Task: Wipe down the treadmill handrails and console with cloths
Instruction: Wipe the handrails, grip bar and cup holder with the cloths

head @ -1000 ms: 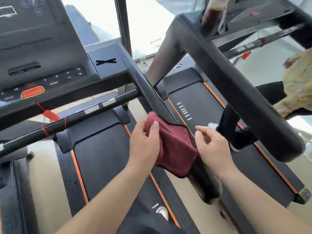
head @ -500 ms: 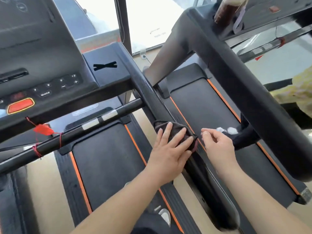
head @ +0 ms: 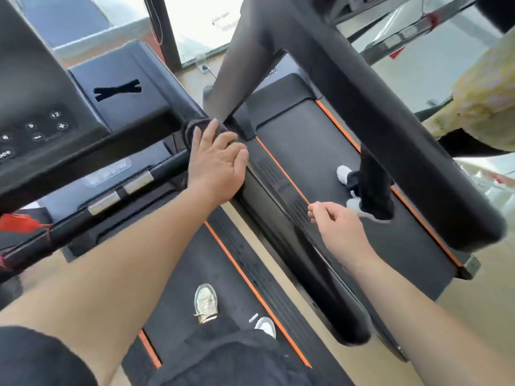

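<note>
Bright windows (head: pixel 199 22) above a tan floor (head: pixel 487 310).

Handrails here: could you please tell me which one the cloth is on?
The middle handrail, joined to the near console: the left hand presses the dark cloth onto its upper end. The thicker handrail on the right is untouched.
</note>
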Motion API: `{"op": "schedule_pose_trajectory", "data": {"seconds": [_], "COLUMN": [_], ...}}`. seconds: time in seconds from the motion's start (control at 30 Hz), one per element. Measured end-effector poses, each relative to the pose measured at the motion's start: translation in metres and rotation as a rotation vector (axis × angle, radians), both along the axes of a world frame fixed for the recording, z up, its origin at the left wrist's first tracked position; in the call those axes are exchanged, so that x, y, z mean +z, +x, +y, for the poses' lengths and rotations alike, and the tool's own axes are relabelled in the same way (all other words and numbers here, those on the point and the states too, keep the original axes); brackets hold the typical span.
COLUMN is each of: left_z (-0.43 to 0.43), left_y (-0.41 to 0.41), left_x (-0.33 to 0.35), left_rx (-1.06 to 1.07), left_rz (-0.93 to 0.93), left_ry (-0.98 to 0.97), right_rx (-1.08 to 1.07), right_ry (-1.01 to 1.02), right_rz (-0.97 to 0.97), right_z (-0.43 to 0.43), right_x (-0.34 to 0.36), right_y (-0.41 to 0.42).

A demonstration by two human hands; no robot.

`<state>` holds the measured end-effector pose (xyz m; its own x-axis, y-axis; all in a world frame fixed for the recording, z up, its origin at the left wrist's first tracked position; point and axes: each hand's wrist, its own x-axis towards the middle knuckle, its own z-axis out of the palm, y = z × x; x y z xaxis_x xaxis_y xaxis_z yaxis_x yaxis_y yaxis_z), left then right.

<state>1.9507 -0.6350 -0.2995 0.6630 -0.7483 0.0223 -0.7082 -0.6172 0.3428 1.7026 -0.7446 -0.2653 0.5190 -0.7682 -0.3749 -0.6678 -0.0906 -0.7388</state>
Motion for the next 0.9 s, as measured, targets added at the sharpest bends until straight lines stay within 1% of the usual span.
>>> {"op": "schedule_pose_trajectory", "data": {"seconds": [0.13,0.4,0.53,0.63,0.7,0.77,0.8,0.83,0.87,0.9], "left_z": [0.005,0.013,0.013,0.01,0.011,0.018,0.02,0.02,0.018,0.015], "left_y": [-0.084,-0.245,-0.297,-0.331,-0.352,-0.366,-0.366,-0.358,-0.345,-0.326], "left_x": [-0.001,-0.001,-0.007,-0.006,-0.004,0.004,0.013,0.024,0.035,0.046], "left_rx": [-0.141,-0.352,-0.42,-0.465,-0.541,-0.55,-0.486,-0.379,-0.242,-0.089], "left_rz": [-0.019,-0.149,-0.213,-0.201,-0.131,0.027,0.175,0.365,0.546,0.684], "left_ry": [-0.093,-0.175,-0.243,-0.282,-0.29,-0.317,-0.331,-0.348,-0.393,-0.467], "right_rx": [-0.135,-0.224,-0.275,-0.272,-0.267,-0.264,-0.259,-0.255,-0.244,-0.22], "right_ry": [0.076,0.107,0.121,0.131,0.121,0.127,0.136,0.142,0.145,0.147], "right_rz": [0.001,-0.016,-0.028,-0.032,-0.039,-0.064,-0.082,-0.096,-0.103,-0.106], "right_z": [-0.003,0.005,0.005,0.006,0.005,0.002,-0.001,-0.004,-0.006,-0.007], "right_x": [-0.006,-0.001,0.0,0.0,0.002,0.007,0.012,0.017,0.021,0.025], "right_y": [-0.035,-0.118,-0.152,-0.165,-0.167,-0.164,-0.161,-0.156,-0.15,-0.142]}}
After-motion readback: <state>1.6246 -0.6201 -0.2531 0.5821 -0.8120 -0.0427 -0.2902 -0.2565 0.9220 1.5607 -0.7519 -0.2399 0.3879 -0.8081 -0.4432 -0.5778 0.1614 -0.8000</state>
